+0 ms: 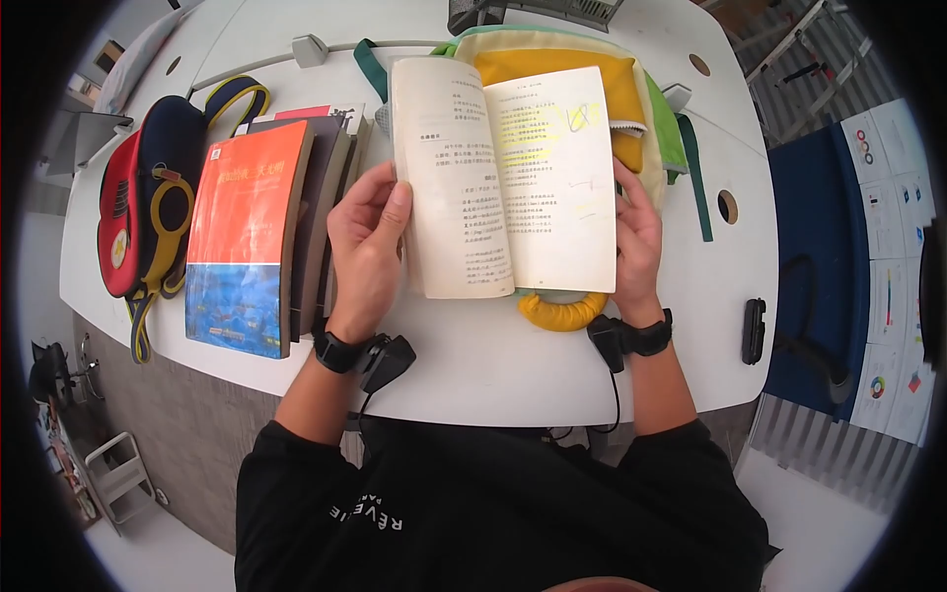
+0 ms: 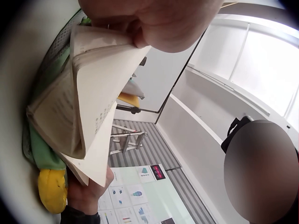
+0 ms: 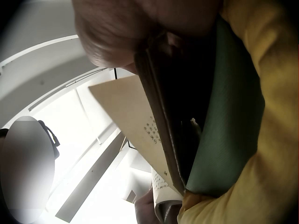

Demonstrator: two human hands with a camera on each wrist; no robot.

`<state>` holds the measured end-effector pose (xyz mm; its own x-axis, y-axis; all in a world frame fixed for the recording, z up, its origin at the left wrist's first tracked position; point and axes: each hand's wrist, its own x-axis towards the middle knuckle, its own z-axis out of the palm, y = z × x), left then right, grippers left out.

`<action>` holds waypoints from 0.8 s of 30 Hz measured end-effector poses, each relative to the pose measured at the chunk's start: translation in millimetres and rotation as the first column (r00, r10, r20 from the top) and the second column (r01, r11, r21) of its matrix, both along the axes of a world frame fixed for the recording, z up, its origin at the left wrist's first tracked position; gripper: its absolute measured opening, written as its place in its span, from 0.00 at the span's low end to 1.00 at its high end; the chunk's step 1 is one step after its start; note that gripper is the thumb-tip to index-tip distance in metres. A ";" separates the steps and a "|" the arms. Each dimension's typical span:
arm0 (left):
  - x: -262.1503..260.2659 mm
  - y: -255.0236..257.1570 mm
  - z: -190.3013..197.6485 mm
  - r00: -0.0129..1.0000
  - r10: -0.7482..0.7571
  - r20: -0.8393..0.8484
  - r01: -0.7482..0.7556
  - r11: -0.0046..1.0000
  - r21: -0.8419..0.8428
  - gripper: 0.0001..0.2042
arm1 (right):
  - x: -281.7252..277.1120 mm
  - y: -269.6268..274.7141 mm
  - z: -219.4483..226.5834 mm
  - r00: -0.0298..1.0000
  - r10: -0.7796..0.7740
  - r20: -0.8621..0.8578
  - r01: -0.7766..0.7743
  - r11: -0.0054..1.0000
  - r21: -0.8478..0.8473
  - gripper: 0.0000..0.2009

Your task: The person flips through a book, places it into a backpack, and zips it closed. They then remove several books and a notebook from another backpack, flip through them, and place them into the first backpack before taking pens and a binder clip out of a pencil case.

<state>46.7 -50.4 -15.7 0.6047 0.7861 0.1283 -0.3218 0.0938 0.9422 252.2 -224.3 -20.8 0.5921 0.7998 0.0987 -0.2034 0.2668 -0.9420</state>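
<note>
An open book (image 1: 459, 187) with printed pages is held up over the table, its right page marked with yellow highlighter and pen scribbles. My left hand (image 1: 367, 237) grips the left edge, thumb on the page side and fingers behind. At the right edge, my right hand (image 1: 638, 242) holds the book, with part of its fingers hidden behind the cover. The left wrist view shows the book (image 2: 100, 93) from the side, its leaves slightly fanned under the left hand (image 2: 159, 21). In the right wrist view, the right hand (image 3: 140, 32) is at the cover's edge.
Behind the book lies a yellow and green backpack (image 1: 592, 84) with a yellow handle (image 1: 562, 311). To the left are a stack of books topped by an orange and blue one (image 1: 242, 237), and a navy and red bag (image 1: 148, 197). A black object (image 1: 754, 332) lies near the table's right edge.
</note>
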 end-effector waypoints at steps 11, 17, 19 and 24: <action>0.6 0.2 -1.9 1.000 -0.016 0.002 0.016 1.000 0.003 0.15 | 2.1 -0.1 -4.7 1.000 0.012 -0.027 -0.011 0.999 0.051 0.30; 0.0 -0.6 -0.4 1.000 0.000 -0.016 0.000 1.000 -0.013 0.15 | 1.6 -3.7 0.0 0.998 0.054 0.019 -0.056 0.994 0.097 0.32; 0.0 -0.2 0.4 1.000 0.004 -0.003 -0.004 1.000 -0.009 0.15 | 2.3 -2.7 3.0 0.997 0.079 0.021 -0.081 0.990 0.114 0.33; 0.5 0.0 -0.4 1.000 -0.005 -0.011 0.005 1.000 -0.009 0.15 | -0.7 -0.8 4.0 0.985 0.096 -0.142 -0.065 0.976 0.206 0.36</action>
<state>47.2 -50.4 -16.1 0.6098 0.7842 0.1147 -0.3107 0.1034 0.9449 251.6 -225.0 -16.8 0.5469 0.8185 0.1760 -0.3667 0.4231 -0.8285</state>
